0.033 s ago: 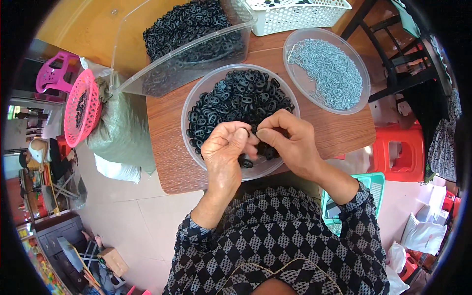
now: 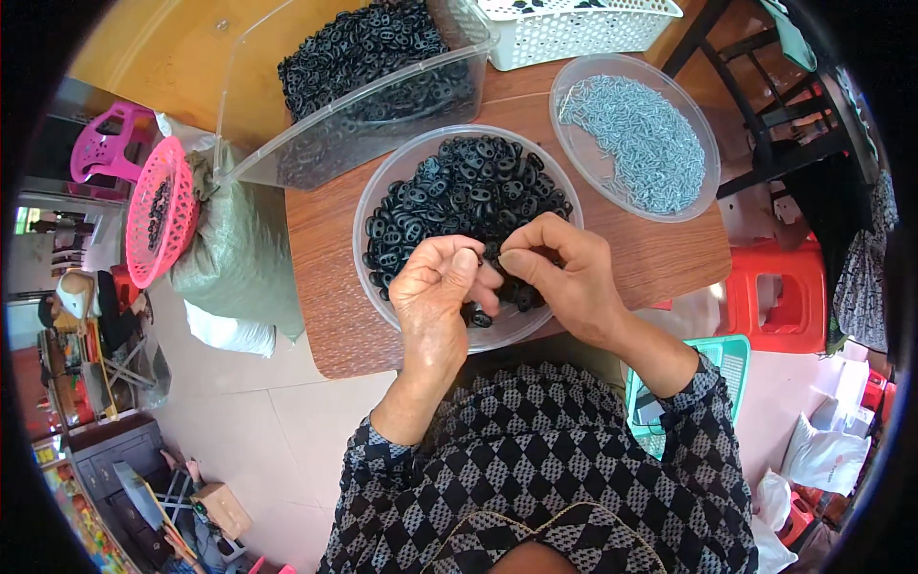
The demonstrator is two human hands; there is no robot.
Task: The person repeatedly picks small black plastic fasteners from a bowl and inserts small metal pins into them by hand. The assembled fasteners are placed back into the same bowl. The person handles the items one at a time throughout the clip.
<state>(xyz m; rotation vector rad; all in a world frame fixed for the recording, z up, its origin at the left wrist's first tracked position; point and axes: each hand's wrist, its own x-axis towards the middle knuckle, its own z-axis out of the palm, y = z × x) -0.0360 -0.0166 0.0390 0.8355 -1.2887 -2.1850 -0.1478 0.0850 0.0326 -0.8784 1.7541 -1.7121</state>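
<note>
Both hands work over a round clear bowl heaped with small black plastic pieces, each an oval with two holes. My left hand is closed in a pinch, thumb against index finger, the other fingers curled below. Close beside it, my right hand also pinches with thumb and index finger. The fingertips nearly meet above the pile. Whatever they hold is small and dark and merges with the black pieces behind it. On the right lies a shallow round tray of grey-blue metal screws.
The bowl and tray stand on a wooden table. Behind are a clear bin of black pieces and a white perforated basket. A pink basket rests by a sack; a red stool and green basket are at right.
The fingertips of my left hand have shifted very slightly. My right hand and everything on the table look the same.
</note>
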